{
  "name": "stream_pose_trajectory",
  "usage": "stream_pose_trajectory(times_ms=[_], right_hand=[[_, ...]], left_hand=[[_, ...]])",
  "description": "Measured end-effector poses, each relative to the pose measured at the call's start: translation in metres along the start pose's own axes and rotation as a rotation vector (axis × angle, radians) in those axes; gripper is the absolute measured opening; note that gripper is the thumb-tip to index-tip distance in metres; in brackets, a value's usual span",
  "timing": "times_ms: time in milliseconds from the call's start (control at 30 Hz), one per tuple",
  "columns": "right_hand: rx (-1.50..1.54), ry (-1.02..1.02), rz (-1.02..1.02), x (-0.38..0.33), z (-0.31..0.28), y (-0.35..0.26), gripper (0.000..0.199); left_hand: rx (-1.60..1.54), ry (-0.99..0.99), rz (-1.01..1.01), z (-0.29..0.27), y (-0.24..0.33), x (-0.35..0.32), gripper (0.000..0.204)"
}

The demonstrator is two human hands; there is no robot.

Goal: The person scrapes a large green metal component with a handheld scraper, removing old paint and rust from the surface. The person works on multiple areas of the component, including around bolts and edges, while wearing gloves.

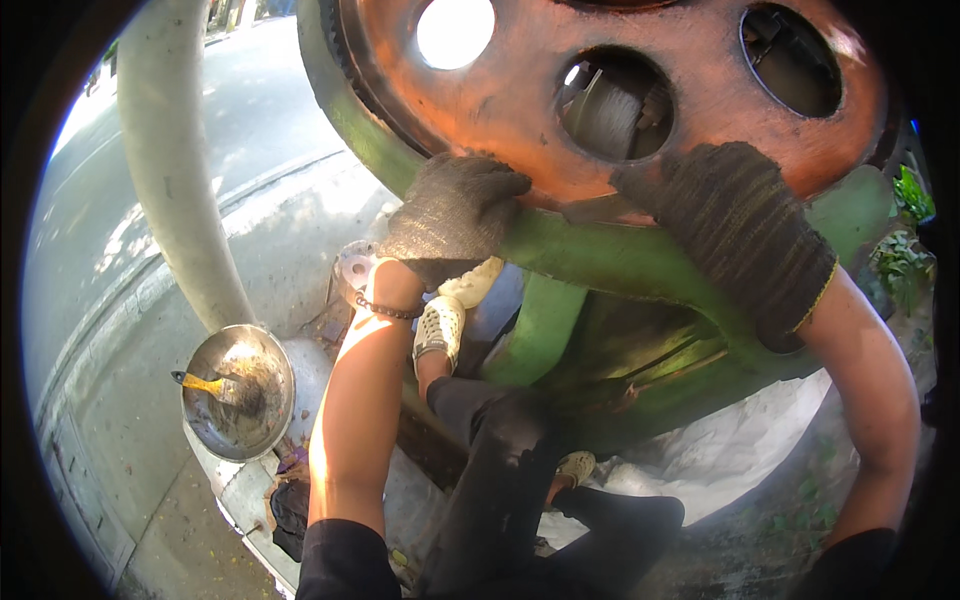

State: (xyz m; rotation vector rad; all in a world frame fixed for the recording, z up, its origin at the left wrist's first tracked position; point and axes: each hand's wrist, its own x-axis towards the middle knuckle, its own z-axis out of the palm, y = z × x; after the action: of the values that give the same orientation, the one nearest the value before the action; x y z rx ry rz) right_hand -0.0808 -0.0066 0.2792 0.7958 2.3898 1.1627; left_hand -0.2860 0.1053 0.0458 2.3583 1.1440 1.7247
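A: Where were the hands?

B: Both gloved. The left hand [455, 212] sat at the frame's centre, fingers curled over the lower edge of the big orange wheel [520, 95] and its green rim [600, 255]. The right hand [735, 225], right of centre, lay flat on that same edge, fingers spread, gripping nothing.

A: Anything else?

B: A metal bowl [237, 393] holding a yellow-handled brush [205, 383], lower left.

Large wheel [620, 90], upper frame: metal, orange paint worn, matt and patchy. Frame [600, 260] beneath: green-painted metal, scuffed. Both gloves, left hand [455, 215] and right hand [740, 235]: coarse knitted cloth, grey-brown. Bowl [238, 392], lower left: dull, stained metal. Ground: rough concrete.
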Motion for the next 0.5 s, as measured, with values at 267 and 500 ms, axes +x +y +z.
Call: stream_pose_trajectory(times_ms=[267,500], right_hand=[[0.014,0.020,-0.028,0.001,0.004,0.010,0.048],[0.000,-0.004,-0.031,0.002,0.002,0.006,0.046]], left_hand=[[0.019,0.021,-0.033,0.005,0.002,-0.010,0.041],[0.032,0.043,-0.032,-0.001,0.000,-0.009,0.038]])
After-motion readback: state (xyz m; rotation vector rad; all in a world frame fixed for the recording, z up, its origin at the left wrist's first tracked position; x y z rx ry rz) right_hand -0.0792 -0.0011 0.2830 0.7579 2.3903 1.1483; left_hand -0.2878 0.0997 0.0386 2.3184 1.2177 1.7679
